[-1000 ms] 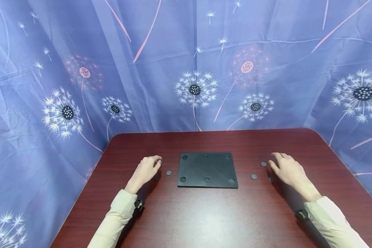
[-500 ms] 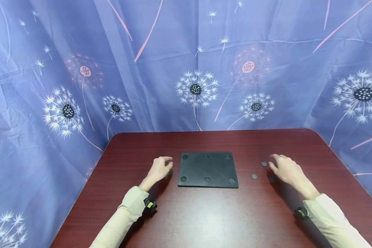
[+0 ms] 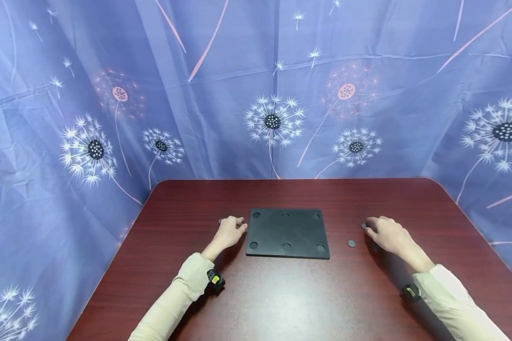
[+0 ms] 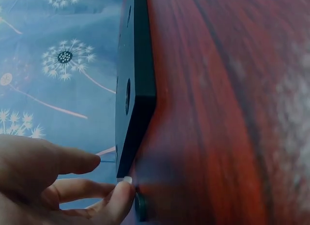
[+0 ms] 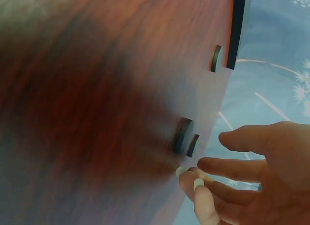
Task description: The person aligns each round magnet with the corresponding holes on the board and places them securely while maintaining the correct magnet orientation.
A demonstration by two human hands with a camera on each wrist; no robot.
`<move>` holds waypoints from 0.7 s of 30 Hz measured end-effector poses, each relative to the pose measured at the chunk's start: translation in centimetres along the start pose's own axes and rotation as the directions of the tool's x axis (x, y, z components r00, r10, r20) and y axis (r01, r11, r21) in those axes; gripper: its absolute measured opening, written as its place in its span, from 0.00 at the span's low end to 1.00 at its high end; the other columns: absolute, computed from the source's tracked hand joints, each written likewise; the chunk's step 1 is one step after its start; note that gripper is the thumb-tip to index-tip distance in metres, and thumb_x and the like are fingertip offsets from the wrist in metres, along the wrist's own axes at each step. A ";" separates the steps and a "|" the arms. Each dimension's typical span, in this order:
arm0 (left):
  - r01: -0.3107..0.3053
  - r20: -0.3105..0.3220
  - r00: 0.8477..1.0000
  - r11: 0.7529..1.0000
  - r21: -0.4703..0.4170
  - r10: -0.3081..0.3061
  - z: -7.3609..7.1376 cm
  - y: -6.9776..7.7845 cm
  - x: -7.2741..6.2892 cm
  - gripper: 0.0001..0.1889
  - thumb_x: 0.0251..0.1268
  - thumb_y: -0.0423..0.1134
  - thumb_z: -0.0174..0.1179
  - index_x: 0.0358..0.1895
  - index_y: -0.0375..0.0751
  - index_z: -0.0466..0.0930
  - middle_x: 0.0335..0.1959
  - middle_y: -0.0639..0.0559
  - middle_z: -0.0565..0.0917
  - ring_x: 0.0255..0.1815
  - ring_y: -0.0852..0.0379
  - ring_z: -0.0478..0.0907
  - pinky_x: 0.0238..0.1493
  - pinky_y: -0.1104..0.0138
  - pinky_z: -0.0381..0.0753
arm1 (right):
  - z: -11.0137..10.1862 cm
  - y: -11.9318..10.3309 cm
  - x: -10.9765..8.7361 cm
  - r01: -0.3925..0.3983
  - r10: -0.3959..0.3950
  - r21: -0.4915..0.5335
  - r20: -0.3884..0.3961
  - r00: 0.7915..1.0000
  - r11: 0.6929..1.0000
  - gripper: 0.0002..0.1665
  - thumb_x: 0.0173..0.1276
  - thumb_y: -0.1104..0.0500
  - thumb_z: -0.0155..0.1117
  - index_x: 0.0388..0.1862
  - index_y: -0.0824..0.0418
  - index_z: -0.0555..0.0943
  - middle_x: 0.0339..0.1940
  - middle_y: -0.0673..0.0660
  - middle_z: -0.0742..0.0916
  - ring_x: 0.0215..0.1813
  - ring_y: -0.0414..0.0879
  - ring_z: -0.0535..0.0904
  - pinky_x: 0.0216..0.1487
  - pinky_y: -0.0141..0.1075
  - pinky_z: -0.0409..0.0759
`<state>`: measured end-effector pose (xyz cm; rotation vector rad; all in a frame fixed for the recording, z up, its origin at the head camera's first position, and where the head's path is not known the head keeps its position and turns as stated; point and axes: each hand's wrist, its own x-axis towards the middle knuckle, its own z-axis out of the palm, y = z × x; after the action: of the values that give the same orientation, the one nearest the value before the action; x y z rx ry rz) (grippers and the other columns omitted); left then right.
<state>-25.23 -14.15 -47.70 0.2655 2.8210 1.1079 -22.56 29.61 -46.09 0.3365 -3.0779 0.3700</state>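
Left hand (image 3: 227, 233), bare and loosely bent, hovers just beside the left edge of a flat, rectangular black board; its thumb and fingers stand slightly apart, and I see nothing between them. Below its fingertips, a thin, round, dark disc (image 4: 141, 207) lies flat on the table. Right hand (image 3: 390, 235) reaches in from the other side, thumb and forefinger parted by a modest gap, nothing visible in its grasp. Near its fingertips rests a small grey-black disc (image 3: 364, 227); I cannot tell whether they touch. A similar disc (image 3: 352, 243) lies nearer the board.

Picking up the discs looks like the step in hand. Because they are so thin, I would bring the fingertips right down to the tabletop and pinch opposite sides of the rim; pressing from above could make a disc skate on that smooth surface.

The board (image 3: 288, 232) sits between the hands, matte and square-cornered, with six shallow round recesses in two rows of three. Beneath it is a glossy, reddish-brown, wood-grained table (image 3: 281, 296) with rounded far corners. Behind hangs a creased blue fabric curtain (image 3: 222, 113) printed with white and pink dandelions.
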 end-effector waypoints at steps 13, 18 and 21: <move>0.029 -0.006 1.000 0.999 -0.020 -0.029 0.7 0.4 -0.1 0.15 0.69 0.35 0.57 0.52 0.28 0.81 0.57 0.37 0.81 0.32 0.53 0.81 0.32 0.69 0.74 | 1.0 1.1 0.7 -0.007 0.012 0.220 -0.021 1.000 0.976 0.21 0.60 0.61 0.68 0.49 0.74 0.81 0.33 0.64 0.88 0.31 0.50 0.82 0.34 0.48 0.78; 0.026 -0.052 0.998 1.000 -0.012 -0.027 1.0 0.6 0.1 0.14 0.67 0.35 0.59 0.50 0.29 0.83 0.53 0.38 0.84 0.54 0.44 0.80 0.49 0.58 0.81 | 0.9 1.6 0.7 -0.074 0.084 0.288 -0.022 0.996 0.955 0.22 0.58 0.60 0.71 0.49 0.70 0.83 0.32 0.61 0.89 0.36 0.55 0.84 0.42 0.53 0.78; 0.034 -0.073 0.997 0.999 -0.012 -0.035 1.2 0.6 0.1 0.14 0.67 0.35 0.60 0.51 0.30 0.83 0.50 0.38 0.85 0.56 0.43 0.79 0.52 0.55 0.80 | 1.0 1.9 0.8 -0.118 0.128 0.300 -0.013 0.992 0.946 0.22 0.57 0.58 0.72 0.49 0.68 0.84 0.28 0.55 0.89 0.33 0.47 0.82 0.41 0.48 0.77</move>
<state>-25.06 -12.86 -48.18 0.1776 2.8704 1.1484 -23.73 31.00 -47.42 0.1408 -3.0159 0.8426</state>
